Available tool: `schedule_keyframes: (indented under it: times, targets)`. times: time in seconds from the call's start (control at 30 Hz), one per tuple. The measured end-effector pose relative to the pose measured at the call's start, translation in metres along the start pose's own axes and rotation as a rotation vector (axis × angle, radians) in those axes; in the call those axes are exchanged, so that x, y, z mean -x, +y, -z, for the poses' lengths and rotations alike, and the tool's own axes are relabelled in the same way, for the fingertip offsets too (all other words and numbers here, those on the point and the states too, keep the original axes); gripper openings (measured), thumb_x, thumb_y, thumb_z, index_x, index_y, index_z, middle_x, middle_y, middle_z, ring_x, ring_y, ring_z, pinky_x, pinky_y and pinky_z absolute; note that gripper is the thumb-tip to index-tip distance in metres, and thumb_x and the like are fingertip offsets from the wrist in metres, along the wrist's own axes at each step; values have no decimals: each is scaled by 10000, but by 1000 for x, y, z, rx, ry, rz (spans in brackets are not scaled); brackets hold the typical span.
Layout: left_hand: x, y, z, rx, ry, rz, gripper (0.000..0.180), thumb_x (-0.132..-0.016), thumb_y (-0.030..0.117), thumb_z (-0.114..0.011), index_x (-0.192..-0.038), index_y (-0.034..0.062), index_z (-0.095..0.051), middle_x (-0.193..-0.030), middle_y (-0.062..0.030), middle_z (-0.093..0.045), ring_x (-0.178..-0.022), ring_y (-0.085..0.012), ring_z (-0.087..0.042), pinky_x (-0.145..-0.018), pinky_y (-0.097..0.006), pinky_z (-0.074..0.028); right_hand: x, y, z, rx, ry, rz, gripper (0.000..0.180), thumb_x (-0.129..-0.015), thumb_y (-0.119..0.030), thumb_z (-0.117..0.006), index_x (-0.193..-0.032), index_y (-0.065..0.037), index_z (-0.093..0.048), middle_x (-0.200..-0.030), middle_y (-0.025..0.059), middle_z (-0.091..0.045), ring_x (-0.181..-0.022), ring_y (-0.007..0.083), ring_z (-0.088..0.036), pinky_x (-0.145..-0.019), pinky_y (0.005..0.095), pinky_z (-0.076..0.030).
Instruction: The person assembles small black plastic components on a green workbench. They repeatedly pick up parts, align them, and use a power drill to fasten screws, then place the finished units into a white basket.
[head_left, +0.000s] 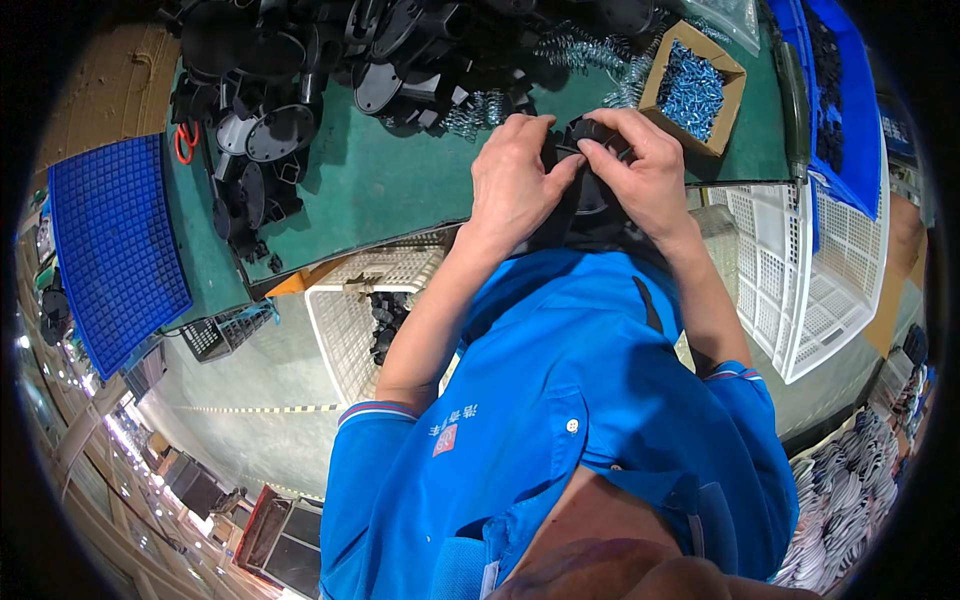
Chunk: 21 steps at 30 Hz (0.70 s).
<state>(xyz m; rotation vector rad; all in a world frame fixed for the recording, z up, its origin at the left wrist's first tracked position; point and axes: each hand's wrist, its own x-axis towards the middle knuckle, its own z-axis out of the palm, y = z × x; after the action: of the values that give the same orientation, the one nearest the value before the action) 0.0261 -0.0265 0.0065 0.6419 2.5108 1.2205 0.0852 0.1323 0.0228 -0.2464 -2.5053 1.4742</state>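
Observation:
At the table's near edge, a black plastic part (pixel 588 131) is between my two hands; its exact kind is hard to make out. My right hand (pixel 645 175) is closed on it, fingers curled over the far side and thumb across the front. From the other side my left hand (pixel 512 180) pinches at the same part, thumb pointing right, its fingertips partly hidden. Just beyond my hands lie loose metal coil springs (pixel 470 115) and small black pieces. To the right of my right hand stands an open cardboard box (pixel 735 90) holding many bluish screws (pixel 692 88).
Black plastic housings (pixel 280 133) are heaped over the far and left side of the green table (pixel 400 190). Red-handled scissors (pixel 186 143) lie at left beside a blue grid mat (pixel 118 240). A blue bin (pixel 850 175) and white crates (pixel 770 260) stand right; another white crate (pixel 335 330) sits below.

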Motion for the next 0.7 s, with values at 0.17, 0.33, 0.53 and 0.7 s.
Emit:
schedule_keyframes:
  times: [0.17,0.33,0.53,0.7]
  targets:
    - [-2,-2,-3,-89,-1,-35,534,-714,260,-809,-1122,-45,-648,-985,-165,-625,-913,-347,-624,-790,-412,-516,0,0,-2,231,92,10,232,-792,-123,-728,-994,-35,-657,-863,95,-651,-677,230,-646,-602,343,-501]
    - [-11,10,1,-94,-108,76,554,-715,256,-810,-1142,-53,-641,-989,-180,-651,-855,-314,-666,-761,-390,-532,5,13,-4,337,77,14,224,-790,-138,-735,-976,-43,-653,-864,97,-652,-682,256,-646,-609,348,-506]
    - [-20,-10,14,1134,-323,661,432,-913,206,-652,-1224,-89,-594,-1078,-149,-695,-993,-210,-671,-858,-316,-541,8,13,-4,102,212,-45,202,-790,-89,-741,-963,-17,-667,-832,101,-630,-668,229,-620,-599,316,-485]
    - [9,-16,9,1489,-532,703,378,-981,260,-585,-1252,-3,-568,-1156,-118,-657,-1009,-186,-671,-917,-369,-568,11,-2,2,-125,188,10,182,-788,-22,-732,-958,6,-674,-788,88,-598,-651,174,-570,-579,282,-451]
